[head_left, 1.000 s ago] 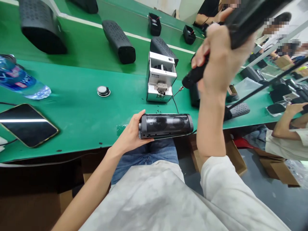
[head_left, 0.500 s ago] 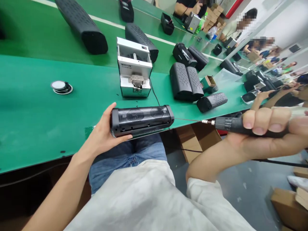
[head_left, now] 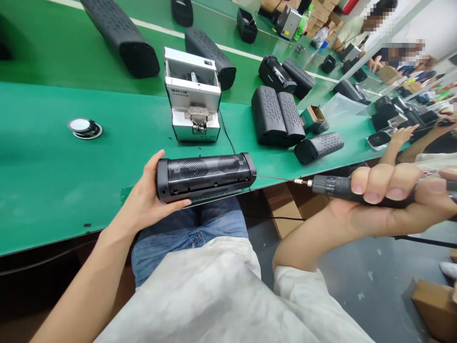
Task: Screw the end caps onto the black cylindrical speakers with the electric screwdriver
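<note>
A black speaker housing (head_left: 207, 175) with two round perforated grilles lies lengthwise at the table's front edge. My left hand (head_left: 148, 193) grips its left end, thumb along the near side and fingers behind. In my right hand (head_left: 389, 188) is a black electric screwdriver (head_left: 330, 185), fingers wrapped round its body. Its long thin bit points left, and the tip meets the right end cap of the housing; whether a screw sits there is too small to tell. Just behind the housing stands a silver screw feeder (head_left: 194, 107).
A round speaker driver (head_left: 84, 127) lies on the green table (head_left: 46, 181) to the left. Several black speaker shells (head_left: 269, 116) stand at the back right, near a small green box (head_left: 313, 117). A co-worker's hand (head_left: 403, 136) shows at far right. Cardboard boxes (head_left: 282, 209) sit below the table.
The housing, both hands and the screwdriver appear slightly further left, mostly with a small shift of the view. The bit stays at the right end cap, and both grips are unchanged.
</note>
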Action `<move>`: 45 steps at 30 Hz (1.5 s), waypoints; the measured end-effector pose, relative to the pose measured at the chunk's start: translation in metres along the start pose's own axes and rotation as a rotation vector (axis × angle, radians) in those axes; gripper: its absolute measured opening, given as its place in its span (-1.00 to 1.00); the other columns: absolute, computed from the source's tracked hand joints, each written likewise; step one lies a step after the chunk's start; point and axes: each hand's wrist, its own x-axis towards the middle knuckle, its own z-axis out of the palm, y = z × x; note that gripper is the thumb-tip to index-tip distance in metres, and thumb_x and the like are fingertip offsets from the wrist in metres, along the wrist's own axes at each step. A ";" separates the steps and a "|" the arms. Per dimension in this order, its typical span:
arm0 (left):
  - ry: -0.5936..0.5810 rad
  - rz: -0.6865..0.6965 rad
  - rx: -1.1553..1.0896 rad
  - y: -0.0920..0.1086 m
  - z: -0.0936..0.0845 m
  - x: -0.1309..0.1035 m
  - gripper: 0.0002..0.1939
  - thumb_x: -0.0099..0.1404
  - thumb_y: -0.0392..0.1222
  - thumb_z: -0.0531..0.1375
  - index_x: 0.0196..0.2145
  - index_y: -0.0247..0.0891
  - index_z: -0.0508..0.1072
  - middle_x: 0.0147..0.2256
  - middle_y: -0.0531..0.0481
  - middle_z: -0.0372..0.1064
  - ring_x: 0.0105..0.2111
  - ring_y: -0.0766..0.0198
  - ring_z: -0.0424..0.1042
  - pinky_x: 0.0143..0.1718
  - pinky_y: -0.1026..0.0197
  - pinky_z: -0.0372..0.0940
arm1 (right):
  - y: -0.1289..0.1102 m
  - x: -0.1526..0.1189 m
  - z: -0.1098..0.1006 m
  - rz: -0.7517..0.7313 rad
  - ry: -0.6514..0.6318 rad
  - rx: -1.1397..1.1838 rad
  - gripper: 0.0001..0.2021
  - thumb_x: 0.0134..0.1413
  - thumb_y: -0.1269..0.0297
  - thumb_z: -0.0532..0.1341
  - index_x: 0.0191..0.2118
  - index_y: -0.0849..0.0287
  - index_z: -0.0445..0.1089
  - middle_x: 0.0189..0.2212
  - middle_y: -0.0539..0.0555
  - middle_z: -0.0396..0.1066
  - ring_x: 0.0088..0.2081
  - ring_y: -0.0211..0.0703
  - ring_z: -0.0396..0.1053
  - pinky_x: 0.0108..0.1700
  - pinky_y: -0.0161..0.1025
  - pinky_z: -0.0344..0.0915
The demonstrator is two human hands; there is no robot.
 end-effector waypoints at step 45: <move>-0.104 0.117 -0.091 -0.009 -0.011 -0.001 0.20 0.18 -0.07 0.54 0.57 0.02 -0.05 0.45 -0.28 0.28 0.38 -0.23 0.46 0.39 -0.25 0.41 | 0.038 -0.037 0.037 0.258 -0.742 0.272 -0.84 0.40 0.42 0.36 -0.05 0.03 0.43 -0.51 -0.15 0.33 -0.60 -0.33 0.29 -0.51 -0.37 0.31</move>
